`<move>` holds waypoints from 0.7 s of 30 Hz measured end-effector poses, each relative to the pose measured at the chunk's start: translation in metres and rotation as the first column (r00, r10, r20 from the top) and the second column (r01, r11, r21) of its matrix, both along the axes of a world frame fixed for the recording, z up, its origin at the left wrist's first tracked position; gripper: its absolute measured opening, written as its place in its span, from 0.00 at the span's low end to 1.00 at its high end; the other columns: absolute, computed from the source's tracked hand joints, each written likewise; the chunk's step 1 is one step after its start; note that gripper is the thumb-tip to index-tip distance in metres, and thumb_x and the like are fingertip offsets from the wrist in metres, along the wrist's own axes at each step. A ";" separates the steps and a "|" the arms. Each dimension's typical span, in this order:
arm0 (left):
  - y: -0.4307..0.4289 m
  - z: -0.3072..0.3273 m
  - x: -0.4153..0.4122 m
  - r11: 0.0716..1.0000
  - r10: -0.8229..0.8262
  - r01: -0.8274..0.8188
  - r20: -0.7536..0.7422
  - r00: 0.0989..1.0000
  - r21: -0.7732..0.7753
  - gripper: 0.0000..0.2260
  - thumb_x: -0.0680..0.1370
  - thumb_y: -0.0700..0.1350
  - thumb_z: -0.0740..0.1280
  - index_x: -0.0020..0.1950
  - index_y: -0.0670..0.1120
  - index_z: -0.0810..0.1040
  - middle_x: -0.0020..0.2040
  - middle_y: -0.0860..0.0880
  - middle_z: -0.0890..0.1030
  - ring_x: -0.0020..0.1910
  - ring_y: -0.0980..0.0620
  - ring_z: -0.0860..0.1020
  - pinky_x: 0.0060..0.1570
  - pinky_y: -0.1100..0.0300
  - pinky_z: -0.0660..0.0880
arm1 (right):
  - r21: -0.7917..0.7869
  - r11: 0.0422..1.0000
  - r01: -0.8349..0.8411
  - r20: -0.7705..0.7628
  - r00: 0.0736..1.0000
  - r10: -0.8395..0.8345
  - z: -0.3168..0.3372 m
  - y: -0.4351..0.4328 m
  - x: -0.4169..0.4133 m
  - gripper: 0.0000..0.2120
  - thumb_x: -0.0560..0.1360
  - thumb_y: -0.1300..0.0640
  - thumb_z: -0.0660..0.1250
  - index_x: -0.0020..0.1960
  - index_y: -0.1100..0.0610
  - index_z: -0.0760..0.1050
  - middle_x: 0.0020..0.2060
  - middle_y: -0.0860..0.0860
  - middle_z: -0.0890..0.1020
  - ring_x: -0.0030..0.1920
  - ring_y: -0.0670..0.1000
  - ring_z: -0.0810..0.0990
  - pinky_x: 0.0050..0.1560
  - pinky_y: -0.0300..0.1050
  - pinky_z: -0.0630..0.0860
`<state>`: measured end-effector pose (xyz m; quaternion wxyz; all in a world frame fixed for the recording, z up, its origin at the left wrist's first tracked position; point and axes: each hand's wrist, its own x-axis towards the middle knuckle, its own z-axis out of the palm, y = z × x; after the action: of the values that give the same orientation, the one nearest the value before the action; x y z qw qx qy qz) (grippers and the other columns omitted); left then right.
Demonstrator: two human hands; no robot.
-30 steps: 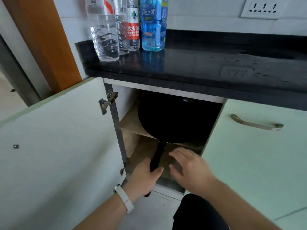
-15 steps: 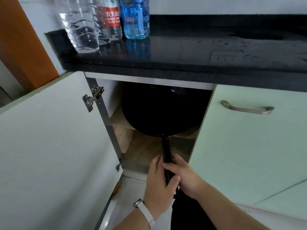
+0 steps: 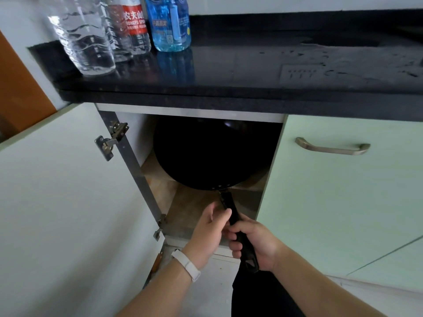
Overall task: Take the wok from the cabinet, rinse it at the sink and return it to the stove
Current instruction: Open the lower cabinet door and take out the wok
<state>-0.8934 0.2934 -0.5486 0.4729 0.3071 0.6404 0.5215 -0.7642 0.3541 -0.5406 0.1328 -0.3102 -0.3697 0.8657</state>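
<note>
A large black wok (image 3: 206, 156) sits on the upper shelf inside the open cabinet (image 3: 155, 195), its long black handle (image 3: 231, 209) sticking out toward me. My right hand (image 3: 256, 243) grips the lower part of the handle, fingers curled round it. My left hand (image 3: 210, 227), with a white band on the wrist, holds the handle just above, thumb against it. The top of the wok is hidden under the counter edge.
The pale green cabinet door (image 3: 57, 213) stands swung open on the left. A closed door with a metal pull (image 3: 332, 147) is on the right. The black countertop (image 3: 251, 72) above carries three bottles (image 3: 128, 30) at its left end.
Both hands came together on the wok handle; the right one slid down and closed round its lower end. The wok has shifted slightly outward on the shelf.
</note>
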 end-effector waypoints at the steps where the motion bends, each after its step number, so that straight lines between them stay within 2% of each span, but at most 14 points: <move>1: 0.006 0.002 0.000 1.000 -0.005 0.007 0.096 0.995 -0.016 0.17 0.80 0.51 0.66 0.66 0.46 0.75 0.50 0.48 0.84 0.41 0.52 0.82 0.42 0.58 0.78 | 0.003 1.000 -0.004 0.017 1.000 0.004 0.001 0.000 0.001 0.08 0.76 0.63 0.66 0.54 0.57 0.71 0.32 0.53 0.71 0.27 0.49 0.67 0.25 0.41 0.66; 3: 0.018 0.006 -0.002 0.999 -0.010 0.022 0.295 0.955 -0.036 0.13 0.80 0.47 0.67 0.62 0.42 0.77 0.55 0.42 0.84 0.45 0.47 0.84 0.40 0.55 0.79 | -0.011 1.000 -0.011 0.046 0.999 0.011 0.001 0.000 0.003 0.06 0.82 0.58 0.64 0.58 0.55 0.71 0.32 0.52 0.71 0.27 0.48 0.67 0.26 0.41 0.66; 6: 0.032 0.006 -0.005 1.000 -0.011 0.017 0.516 0.857 -0.007 0.12 0.80 0.39 0.66 0.63 0.41 0.74 0.60 0.39 0.83 0.56 0.42 0.83 0.54 0.47 0.79 | -0.047 0.998 -0.040 0.035 0.999 0.041 0.003 -0.002 0.009 0.11 0.83 0.56 0.62 0.65 0.52 0.70 0.32 0.52 0.70 0.27 0.48 0.67 0.27 0.42 0.69; 7: 0.035 0.006 -0.005 1.000 -0.022 0.022 0.553 0.833 0.006 0.13 0.80 0.37 0.66 0.64 0.42 0.73 0.60 0.39 0.83 0.57 0.41 0.82 0.56 0.46 0.79 | -0.046 0.998 -0.051 0.029 0.998 0.052 0.003 -0.002 0.012 0.13 0.83 0.57 0.62 0.67 0.52 0.70 0.32 0.52 0.70 0.28 0.49 0.68 0.29 0.43 0.71; 10: 0.037 0.007 -0.007 0.999 -0.054 0.048 0.571 0.819 0.026 0.15 0.80 0.35 0.64 0.66 0.44 0.72 0.59 0.40 0.84 0.56 0.41 0.83 0.56 0.44 0.78 | -0.012 0.996 -0.085 0.046 0.995 0.085 0.004 0.001 0.017 0.15 0.83 0.57 0.62 0.69 0.52 0.69 0.34 0.53 0.73 0.30 0.51 0.73 0.33 0.46 0.76; 13: 0.038 0.008 -0.009 0.996 -0.081 0.080 0.548 0.832 0.025 0.15 0.80 0.35 0.63 0.67 0.42 0.74 0.58 0.41 0.84 0.54 0.42 0.83 0.62 0.41 0.74 | -0.002 0.996 -0.087 0.076 0.993 0.087 0.006 0.003 0.017 0.14 0.83 0.58 0.63 0.67 0.53 0.68 0.32 0.53 0.72 0.28 0.50 0.69 0.27 0.42 0.70; 21: 0.037 0.006 0.009 1.000 -0.015 0.007 0.558 0.830 0.018 0.12 0.79 0.32 0.64 0.60 0.41 0.78 0.48 0.43 0.84 0.48 0.43 0.84 0.52 0.46 0.79 | 0.100 0.991 -0.092 0.176 0.982 0.073 0.007 0.000 0.027 0.07 0.82 0.58 0.62 0.59 0.57 0.69 0.30 0.52 0.70 0.26 0.48 0.65 0.25 0.41 0.65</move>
<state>-0.8847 0.3301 -0.5425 0.6398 0.1489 0.4690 0.5904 -0.7368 0.3543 -0.5335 0.0808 -0.3606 -0.4384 0.8193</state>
